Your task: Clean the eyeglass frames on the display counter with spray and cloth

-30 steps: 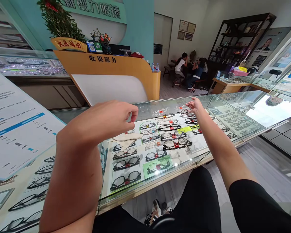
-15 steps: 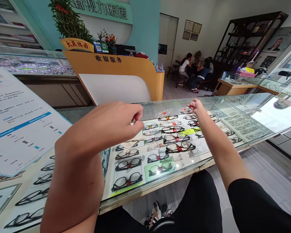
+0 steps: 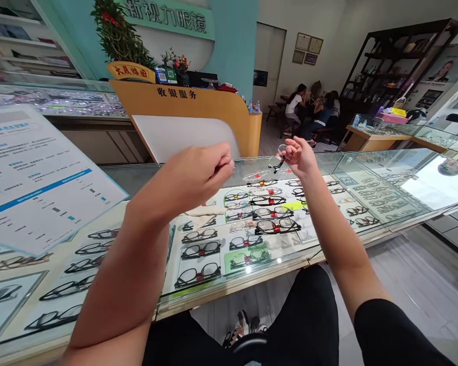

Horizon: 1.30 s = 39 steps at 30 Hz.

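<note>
My right hand (image 3: 301, 156) pinches a pair of eyeglasses (image 3: 277, 163) above the far edge of the glass counter. One round clear lens and a dark part show beside the fingertips; the rest is behind the fingers. My left hand (image 3: 200, 170) hangs over the counter to the left, back of the hand up, with its fingers curled and closed. Whatever it may hold is hidden. Below it a folded beige cloth (image 3: 206, 210) rests on the counter top. Rows of eyeglasses (image 3: 278, 225) with small red tags lie under the glass.
A large printed sheet (image 3: 38, 203) leans over the counter at the left. Beyond stands a wooden cashier desk (image 3: 198, 104) with a plant and bottles. Several people (image 3: 309, 112) sit at a table in the back. Another glass display case (image 3: 381, 133) stands at the right.
The eyeglasses now show in my right hand, which has moved slightly left and up. My left hand has shifted a little right, its fingers curled tighter. The view has turned slightly left.
</note>
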Available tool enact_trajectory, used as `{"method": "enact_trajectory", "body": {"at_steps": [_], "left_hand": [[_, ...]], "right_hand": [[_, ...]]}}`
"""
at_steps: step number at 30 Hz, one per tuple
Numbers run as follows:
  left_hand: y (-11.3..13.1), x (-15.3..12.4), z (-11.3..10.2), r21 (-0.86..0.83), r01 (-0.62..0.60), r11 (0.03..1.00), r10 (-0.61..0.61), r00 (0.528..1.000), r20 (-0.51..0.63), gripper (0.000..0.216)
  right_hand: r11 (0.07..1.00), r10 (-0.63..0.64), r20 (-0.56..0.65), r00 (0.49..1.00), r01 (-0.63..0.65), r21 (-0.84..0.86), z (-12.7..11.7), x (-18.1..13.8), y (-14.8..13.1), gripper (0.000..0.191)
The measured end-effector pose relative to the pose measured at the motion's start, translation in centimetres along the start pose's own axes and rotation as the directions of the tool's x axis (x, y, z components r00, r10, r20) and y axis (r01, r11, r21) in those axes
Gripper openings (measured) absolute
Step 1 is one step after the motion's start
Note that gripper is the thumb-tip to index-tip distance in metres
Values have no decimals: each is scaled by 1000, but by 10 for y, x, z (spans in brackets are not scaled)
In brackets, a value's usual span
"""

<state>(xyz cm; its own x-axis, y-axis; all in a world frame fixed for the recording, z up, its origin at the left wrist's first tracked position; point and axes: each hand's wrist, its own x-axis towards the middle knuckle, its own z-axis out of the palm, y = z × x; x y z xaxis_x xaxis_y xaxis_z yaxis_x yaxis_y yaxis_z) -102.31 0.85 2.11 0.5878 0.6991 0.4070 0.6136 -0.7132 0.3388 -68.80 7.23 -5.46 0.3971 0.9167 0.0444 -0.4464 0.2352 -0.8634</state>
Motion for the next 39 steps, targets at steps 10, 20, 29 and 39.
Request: {"method": "enact_trajectory", "body": {"at_steps": [10,20,29,39], "left_hand": [[-91,-2,98,-484,105,869,-120,993,1,40],[-106,-10,128,-683,205,701,-150,979,139,46],[-105,-13,133,-652,180,736,-135,984,120,72],[-102,-8,159,-898,204,390,-293,952,88,70]], "right_hand": [[1000,-7,501,865,-2,17,68,-66,78,43],[1000,9,582,813,-5,-9,57,-75,97,47],[1000,17,545,838,-8,-18,58,-75,103,44],[999,35,563,826,-16,-39,57,-75,107,41]]}}
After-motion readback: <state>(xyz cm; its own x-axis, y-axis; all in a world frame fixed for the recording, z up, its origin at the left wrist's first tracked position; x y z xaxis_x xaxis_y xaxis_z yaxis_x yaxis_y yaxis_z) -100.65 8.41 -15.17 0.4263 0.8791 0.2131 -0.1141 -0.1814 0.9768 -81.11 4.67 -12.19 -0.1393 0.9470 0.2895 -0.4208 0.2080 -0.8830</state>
